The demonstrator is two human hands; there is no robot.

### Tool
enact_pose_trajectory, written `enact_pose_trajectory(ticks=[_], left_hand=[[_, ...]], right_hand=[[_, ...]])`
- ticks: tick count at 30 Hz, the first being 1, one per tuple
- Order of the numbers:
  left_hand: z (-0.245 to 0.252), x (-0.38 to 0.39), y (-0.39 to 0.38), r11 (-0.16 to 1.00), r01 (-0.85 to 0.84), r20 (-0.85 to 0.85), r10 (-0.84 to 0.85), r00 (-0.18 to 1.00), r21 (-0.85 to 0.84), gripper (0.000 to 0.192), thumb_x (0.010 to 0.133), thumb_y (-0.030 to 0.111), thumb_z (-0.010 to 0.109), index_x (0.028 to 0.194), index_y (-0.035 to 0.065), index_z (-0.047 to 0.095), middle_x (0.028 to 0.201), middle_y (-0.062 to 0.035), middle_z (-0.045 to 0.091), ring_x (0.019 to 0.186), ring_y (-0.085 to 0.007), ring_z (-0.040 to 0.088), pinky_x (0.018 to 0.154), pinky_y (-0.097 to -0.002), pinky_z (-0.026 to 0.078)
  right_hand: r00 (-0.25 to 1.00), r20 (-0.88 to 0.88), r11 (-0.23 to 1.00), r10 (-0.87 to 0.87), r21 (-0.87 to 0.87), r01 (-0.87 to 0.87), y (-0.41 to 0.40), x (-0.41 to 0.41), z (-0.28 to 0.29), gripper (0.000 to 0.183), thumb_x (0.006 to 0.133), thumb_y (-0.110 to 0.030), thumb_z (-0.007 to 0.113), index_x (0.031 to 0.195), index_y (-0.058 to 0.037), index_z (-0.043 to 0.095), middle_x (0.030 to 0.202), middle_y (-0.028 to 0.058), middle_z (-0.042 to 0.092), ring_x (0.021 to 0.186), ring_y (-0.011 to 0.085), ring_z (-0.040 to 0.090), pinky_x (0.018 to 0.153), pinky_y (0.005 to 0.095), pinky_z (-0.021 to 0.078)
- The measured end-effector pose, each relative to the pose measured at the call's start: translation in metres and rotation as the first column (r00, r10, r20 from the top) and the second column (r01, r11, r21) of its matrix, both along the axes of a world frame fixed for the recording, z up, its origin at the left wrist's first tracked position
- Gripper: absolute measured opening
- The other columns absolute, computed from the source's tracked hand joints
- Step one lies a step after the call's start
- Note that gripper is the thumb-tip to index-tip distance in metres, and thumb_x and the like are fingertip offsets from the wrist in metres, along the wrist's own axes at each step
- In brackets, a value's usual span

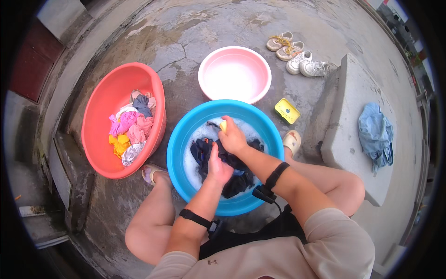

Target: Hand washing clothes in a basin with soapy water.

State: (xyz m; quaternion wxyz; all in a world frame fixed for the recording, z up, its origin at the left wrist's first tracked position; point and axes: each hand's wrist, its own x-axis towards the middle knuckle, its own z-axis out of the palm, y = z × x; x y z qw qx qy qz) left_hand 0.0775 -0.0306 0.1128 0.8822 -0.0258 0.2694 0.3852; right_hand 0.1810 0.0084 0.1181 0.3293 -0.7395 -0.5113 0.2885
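A blue plastic basin [175, 164] stands between my feet, holding sudsy water and dark wet clothing [240, 183]. My right hand [232, 136] grips a small yellow bar of soap [223, 126] above the cloth, near the basin's far side. Lower and to the left, my left hand [218, 167] is over the dark clothing with its thumb raised; whether its fingers hold a fold of cloth cannot be made out. A yellow soap dish [287, 111] lies on the concrete to the right of the basin.
A tilted red tub [101, 139] at the left holds crumpled colourful clothes [130, 125]. Beyond the blue basin is a pink basin [235, 75]. Sneakers [294, 59] stand at the upper right. Light-blue denim cloth [375, 134] lies on a concrete slab [343, 150] to the right.
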Motion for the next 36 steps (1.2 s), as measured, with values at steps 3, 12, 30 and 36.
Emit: enact_pose_trajectory(ticks=[3,12,30,36], left_hand=[[0.003,0.002,0.001,0.995,-0.011,0.03,0.008,1.0,0.101,0.049,0.097,0.043,0.036,0.13,0.0082,0.046,0.132,-0.0076,0.05,0.122,-0.0258,0.046,0.105,-0.0421,0.03],[0.022,-0.004,0.0,0.997,-0.063,0.062,0.06,0.996,0.043,0.041,0.098,0.035,0.037,0.129,0.0097,0.047,0.128,-0.0037,0.053,0.119,-0.0204,0.049,0.1,-0.0362,0.038],[0.029,-0.001,0.012,0.984,-0.099,-0.045,0.107,0.993,0.15,0.048,0.099,0.042,0.031,0.13,0.0072,0.043,0.132,-0.0083,0.048,0.122,-0.0229,0.045,0.105,-0.0393,0.033],[0.048,-0.003,0.009,0.944,0.051,0.017,-0.06,0.998,0.327,0.077,0.093,0.062,0.023,0.142,0.0024,0.026,0.145,-0.0089,0.03,0.136,-0.0193,0.025,0.113,-0.0331,0.014]], right_hand=[[0.979,-0.182,0.991,-0.087,-0.112,0.067,0.006,0.01,0.003,0.043,0.083,-0.016,0.051,0.125,-0.0075,0.041,0.114,0.0219,0.056,0.105,0.0397,0.055,0.087,0.046,0.043],[0.995,-0.098,0.999,-0.035,-0.044,0.031,0.007,-0.001,0.025,0.045,0.085,-0.023,0.053,0.125,-0.0084,0.04,0.115,0.024,0.055,0.098,0.0441,0.056,0.085,0.0507,0.0422],[0.963,-0.165,0.953,0.215,0.252,-0.169,-0.033,-0.002,0.02,0.069,0.086,-0.028,0.062,0.136,0.0037,0.027,0.129,0.0311,0.041,0.124,0.0418,0.04,0.103,0.0411,0.0326],[0.845,-0.533,0.997,-0.046,-0.081,0.003,-0.031,0.011,0.043,0.068,0.077,-0.011,0.064,0.136,-0.0043,0.031,0.118,0.0193,0.05,0.104,0.0252,0.055,0.087,0.0338,0.0473]])
